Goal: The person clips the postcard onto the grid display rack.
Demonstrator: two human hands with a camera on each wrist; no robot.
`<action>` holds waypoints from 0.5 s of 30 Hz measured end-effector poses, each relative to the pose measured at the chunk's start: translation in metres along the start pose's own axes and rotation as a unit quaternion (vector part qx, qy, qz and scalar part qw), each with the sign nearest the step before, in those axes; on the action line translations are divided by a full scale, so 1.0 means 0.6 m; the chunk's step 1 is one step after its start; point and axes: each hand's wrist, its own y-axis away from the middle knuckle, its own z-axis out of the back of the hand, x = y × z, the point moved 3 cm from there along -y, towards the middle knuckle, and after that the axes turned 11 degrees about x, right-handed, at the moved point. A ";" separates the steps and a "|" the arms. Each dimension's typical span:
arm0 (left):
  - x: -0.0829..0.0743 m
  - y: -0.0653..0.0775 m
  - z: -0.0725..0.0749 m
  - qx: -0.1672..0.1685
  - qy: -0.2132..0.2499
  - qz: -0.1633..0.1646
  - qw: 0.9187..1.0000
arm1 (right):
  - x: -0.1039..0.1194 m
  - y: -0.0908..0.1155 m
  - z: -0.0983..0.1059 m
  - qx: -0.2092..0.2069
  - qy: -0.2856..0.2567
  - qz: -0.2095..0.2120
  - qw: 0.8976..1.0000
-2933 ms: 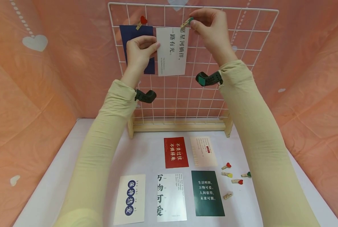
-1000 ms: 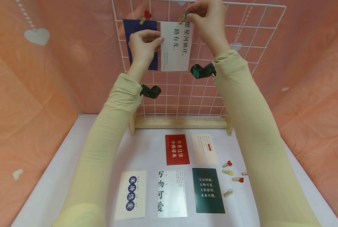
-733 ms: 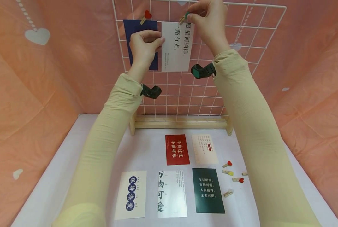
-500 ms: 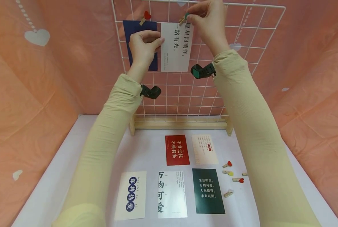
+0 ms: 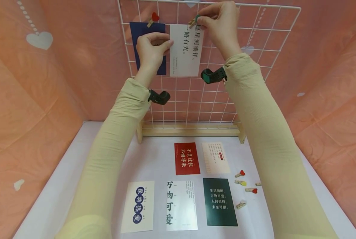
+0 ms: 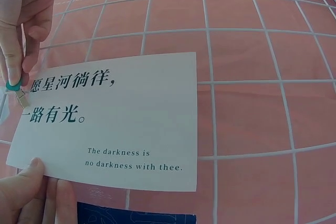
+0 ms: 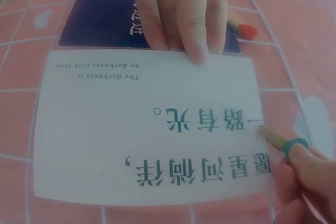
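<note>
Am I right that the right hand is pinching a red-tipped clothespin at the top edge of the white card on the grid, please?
Not quite: the clothespin has a green tip, not red, as the head view shows. The right hand does pinch it at the top edge of the white card on the grid.

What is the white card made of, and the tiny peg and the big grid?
White printed card: probably matte paper, thin and flat. Small peg with green tip: looks like pale bare wood. White square-mesh grid: likely coated metal wire, with thin glossy rods.
</note>
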 end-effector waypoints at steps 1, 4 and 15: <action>0.000 0.000 0.000 0.000 -0.001 -0.001 1.000 | 0.000 0.000 0.000 -0.001 0.001 0.000 1.000; 0.000 -0.001 -0.001 -0.001 -0.007 -0.006 1.000 | -0.001 0.000 0.000 -0.001 0.009 -0.001 1.000; -0.004 0.003 -0.006 -0.017 -0.033 -0.033 0.999 | 0.005 -0.003 -0.001 0.013 0.023 -0.009 1.000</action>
